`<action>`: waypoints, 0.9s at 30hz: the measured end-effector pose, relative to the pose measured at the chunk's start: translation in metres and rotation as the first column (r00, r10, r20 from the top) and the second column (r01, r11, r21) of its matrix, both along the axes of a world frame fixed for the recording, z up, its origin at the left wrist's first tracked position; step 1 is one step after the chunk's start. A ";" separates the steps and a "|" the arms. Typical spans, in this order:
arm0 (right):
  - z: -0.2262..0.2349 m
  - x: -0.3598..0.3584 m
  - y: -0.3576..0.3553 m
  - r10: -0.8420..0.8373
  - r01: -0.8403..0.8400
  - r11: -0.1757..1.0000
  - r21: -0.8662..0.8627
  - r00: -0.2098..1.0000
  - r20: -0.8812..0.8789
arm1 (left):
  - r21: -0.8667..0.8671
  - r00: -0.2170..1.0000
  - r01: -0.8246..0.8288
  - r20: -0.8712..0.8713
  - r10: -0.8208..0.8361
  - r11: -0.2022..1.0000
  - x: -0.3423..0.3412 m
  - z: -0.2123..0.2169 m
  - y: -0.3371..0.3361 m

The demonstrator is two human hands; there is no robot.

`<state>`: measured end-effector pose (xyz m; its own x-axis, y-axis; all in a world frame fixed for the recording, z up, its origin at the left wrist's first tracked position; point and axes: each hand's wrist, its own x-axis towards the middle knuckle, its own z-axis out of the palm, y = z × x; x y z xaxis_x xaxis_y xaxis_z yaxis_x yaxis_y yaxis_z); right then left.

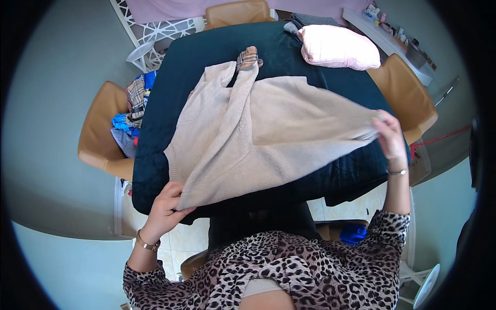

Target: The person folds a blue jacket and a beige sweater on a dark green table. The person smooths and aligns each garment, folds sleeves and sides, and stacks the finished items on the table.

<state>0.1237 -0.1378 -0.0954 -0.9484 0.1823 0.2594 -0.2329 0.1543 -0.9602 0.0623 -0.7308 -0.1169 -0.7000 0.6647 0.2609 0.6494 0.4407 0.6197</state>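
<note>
A beige knit sweater point(279, 139) with plaid cuffs lies stretched sideways over a dark green cloth-covered table point(170, 67). My left hand point(168, 204) is closed on its near left edge, close to the table's front edge. At the right, my right hand point(387, 135) grips the ribbed edge and pulls it taut, a little above the cloth. One sleeve runs diagonally across the sweater, and a plaid cuff point(249, 58) shows at its far end. Fingertips of both hands are partly hidden by the knit.
A folded pale pink bundle point(338, 47) rests at the table's far right, beside dark striped cloth point(312, 20). Tan chairs point(98, 134) stand around the table; the left one holds piled clothes point(135, 103). A shelf with small items point(392, 36) runs along the back right.
</note>
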 end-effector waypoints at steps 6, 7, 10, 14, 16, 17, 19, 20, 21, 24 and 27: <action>-0.036 0.048 0.027 -0.091 0.106 0.994 -0.028 0.941 0.325 | -0.026 0.995 0.089 0.046 -0.087 0.996 0.000 -0.008 -0.006; -0.036 0.050 0.020 -0.038 0.071 0.994 -0.078 0.929 0.369 | 0.025 0.993 0.095 0.069 -0.096 0.995 -0.004 -0.008 -0.008; -0.009 0.048 -0.023 0.166 -0.149 0.986 -0.075 0.905 0.391 | 0.189 0.987 0.054 0.141 -0.081 0.980 -0.018 -0.004 -0.012; 0.015 0.010 -0.012 -0.005 0.005 1.000 0.004 0.989 0.151 | 0.377 0.873 -0.332 0.469 0.131 0.865 -0.050 0.035 -0.009; 0.053 -0.012 -0.008 -0.078 0.094 0.983 -0.160 0.991 0.105 | 0.513 0.927 -0.296 0.359 0.112 0.806 -0.091 0.074 -0.008; 0.068 -0.023 0.007 -0.133 0.133 0.977 -0.165 0.991 0.011 | 0.572 0.929 -0.324 0.342 0.140 0.753 -0.106 0.105 0.005; 0.110 -0.041 0.016 -0.148 0.127 0.971 -0.203 0.985 -0.093 | 0.693 0.967 -0.234 0.236 0.093 0.682 -0.141 0.166 0.008; 0.130 -0.048 0.013 -0.209 0.175 0.958 -0.227 0.969 -0.134 | 0.702 0.974 -0.222 0.184 0.129 0.677 -0.154 0.193 0.009; 0.140 -0.061 0.031 -0.101 0.055 0.973 -0.224 0.975 -0.200 | 0.709 0.977 -0.212 0.129 0.172 0.673 -0.160 0.222 0.007; 0.180 -0.079 0.044 -0.203 0.150 0.970 -0.192 0.932 -0.301 | 0.675 0.985 -0.127 0.001 0.172 0.727 -0.181 0.281 0.000; 0.209 -0.072 0.059 -0.252 0.190 0.963 -0.193 0.888 -0.385 | 0.665 0.984 -0.047 -0.098 0.150 0.746 -0.189 0.306 -0.001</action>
<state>0.0522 -0.0790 0.1138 -0.6984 0.4400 0.5645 -0.5805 0.1131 -0.8064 -0.1270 -0.7315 0.1894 -0.6748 0.2212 0.7040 0.7254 0.0235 0.6879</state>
